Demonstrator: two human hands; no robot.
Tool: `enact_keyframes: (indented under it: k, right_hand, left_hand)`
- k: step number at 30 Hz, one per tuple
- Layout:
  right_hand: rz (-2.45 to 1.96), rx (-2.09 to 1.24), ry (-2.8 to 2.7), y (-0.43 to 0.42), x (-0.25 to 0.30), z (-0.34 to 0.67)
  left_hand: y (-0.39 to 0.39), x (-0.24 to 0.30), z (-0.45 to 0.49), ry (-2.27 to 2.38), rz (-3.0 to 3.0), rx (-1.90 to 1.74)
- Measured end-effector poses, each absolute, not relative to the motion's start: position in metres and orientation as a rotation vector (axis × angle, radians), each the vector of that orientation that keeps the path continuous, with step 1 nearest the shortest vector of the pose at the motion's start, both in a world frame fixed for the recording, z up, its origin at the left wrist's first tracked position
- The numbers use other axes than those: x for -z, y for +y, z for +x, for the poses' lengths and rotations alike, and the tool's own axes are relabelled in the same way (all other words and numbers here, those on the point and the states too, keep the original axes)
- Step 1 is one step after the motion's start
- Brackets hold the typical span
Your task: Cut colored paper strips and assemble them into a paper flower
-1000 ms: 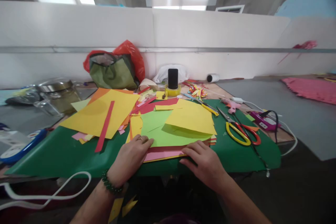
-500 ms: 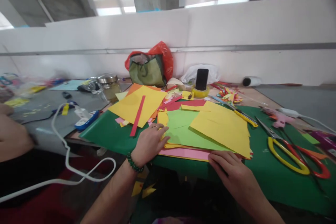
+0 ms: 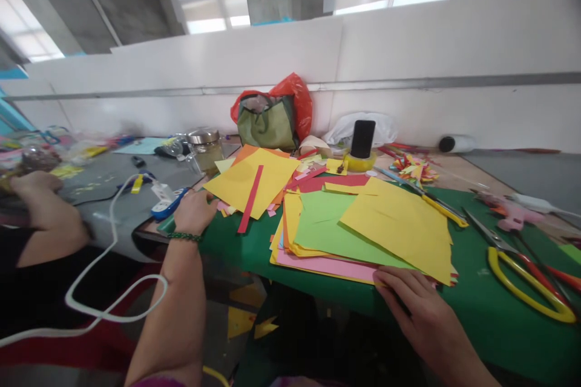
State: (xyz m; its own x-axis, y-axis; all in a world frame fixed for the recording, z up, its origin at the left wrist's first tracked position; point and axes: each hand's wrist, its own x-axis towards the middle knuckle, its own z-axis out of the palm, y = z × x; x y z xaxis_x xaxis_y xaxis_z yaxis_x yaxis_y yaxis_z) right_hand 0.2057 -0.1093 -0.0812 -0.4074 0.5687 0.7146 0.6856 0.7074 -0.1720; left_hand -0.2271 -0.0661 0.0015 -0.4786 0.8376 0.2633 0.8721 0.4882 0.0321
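My left hand [image 3: 194,213], with a green bead bracelet [image 3: 185,236] at the wrist, is at the left end of the green sheet [image 3: 245,254] covering the table. It is beside a large yellow paper sheet [image 3: 231,184]; its fingers are partly hidden, so their grip is unclear. Across that yellow sheet lies a narrow red paper strip [image 3: 251,199]. My right hand [image 3: 411,296] has its fingers closed at the front edge of a stack of coloured paper [image 3: 327,265]. Light green paper [image 3: 322,217] and a yellow sheet [image 3: 399,217] lie on top of the stack.
Scissors [image 3: 526,278] and a yellow cutter [image 3: 445,210] lie to the right. A phone [image 3: 363,138] stands in a tape roll [image 3: 361,162] behind the stack. A power strip [image 3: 170,204], a glass jar [image 3: 206,154] and another person's arm [image 3: 59,211] are at the left.
My left hand has left the stack's left edge and moved left to beside the large yellow sheet. My right hand stays at the stack's front edge. The view has shifted left.
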Motion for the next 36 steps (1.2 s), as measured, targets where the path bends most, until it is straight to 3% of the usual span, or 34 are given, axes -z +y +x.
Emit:
enact_keyframes:
  k: [7, 17, 28, 36]
  right_hand:
    - [-0.934, 0.213, -2.119, -0.11, 0.081, 0.204]
    - [-0.937, 0.192, -2.114, -0.112, 0.081, 0.203]
    - [-0.962, 0.201, -2.14, -0.112, 0.079, 0.203]
    - [-0.965, 0.16, -2.109, -0.112, 0.082, 0.204]
  left_hand:
    - [-0.062, 0.005, -0.217, -2.499, -1.542, 0.143]
    - [-0.06, 0.003, -0.176, -2.178, -1.678, 0.385]
    - [-0.007, 0.001, -0.124, -2.21, -2.226, -0.155]
    - [0.008, -0.003, -0.163, -2.305, -2.142, 0.094]
